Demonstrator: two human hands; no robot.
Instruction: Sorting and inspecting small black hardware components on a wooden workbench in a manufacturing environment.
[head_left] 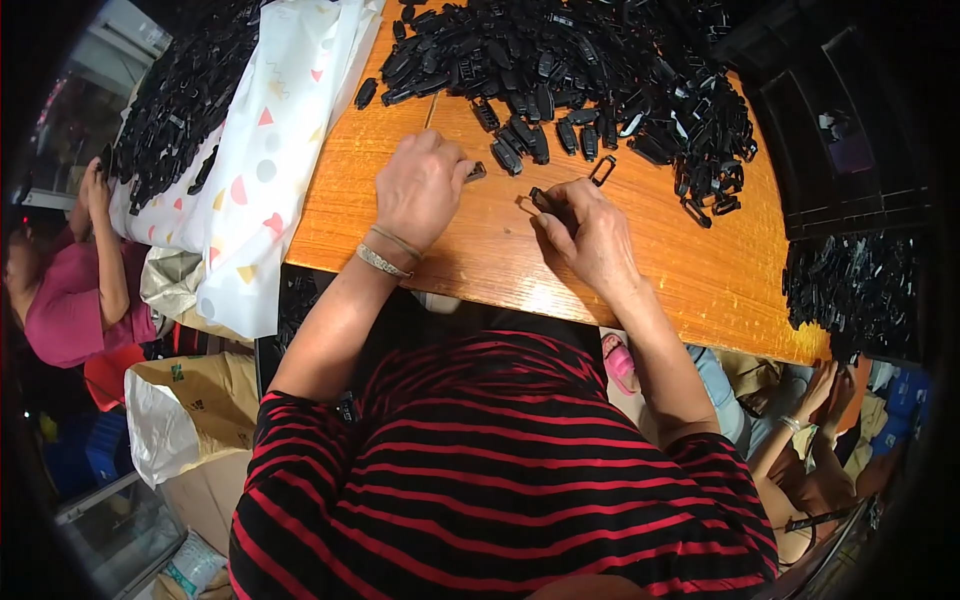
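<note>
Over the wooden table (480,255), my left hand (420,185) is closed, pinching a small black plastic piece (477,172) between thumb and fingers. My right hand (597,235) is closed as well, its fingertips around another black plastic part (541,200) whose shape is partly covered. A thin black oblong frame (603,170) lies just beyond the right fingers. Several oval black plastic pieces (507,155) rest a little farther off, at the near edge of a big heap of black plastic parts (560,60).
A patterned white sheet (255,170) hangs over the table's left side, with more black parts (165,130) beyond it. At right stand a black crate (830,130) and another heap (850,290). Co-workers' arms show at left (105,230) and lower right (800,420). A brown bag (215,390) stands at lower left.
</note>
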